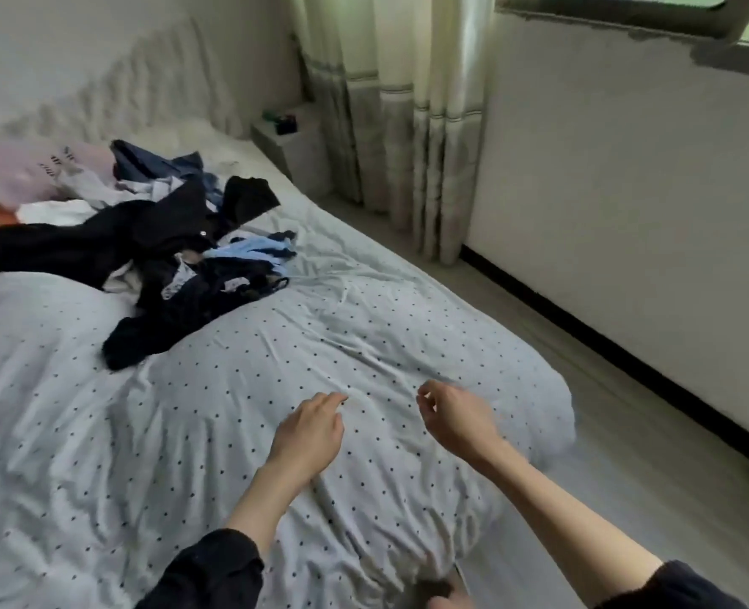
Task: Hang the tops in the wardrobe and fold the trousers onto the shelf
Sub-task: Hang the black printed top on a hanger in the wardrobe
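Dark navy and black crumpled clothes (153, 257) lying heaped on spotted pale bed (276, 345); no readable writing. Hovering empty: left hand (309, 430), right hand (458, 415), fingers loosely curled.

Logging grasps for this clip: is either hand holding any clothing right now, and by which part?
Nothing is held. The left hand and right hand hover with loosely curled fingers above the dotted pale-blue duvet, apart from the dark clothes pile.

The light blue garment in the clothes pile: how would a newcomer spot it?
Start at the bed with the dotted duvet, then find the clothes pile near its far left. The light blue garment lies on the pile's right edge, the only pale blue piece among dark ones.
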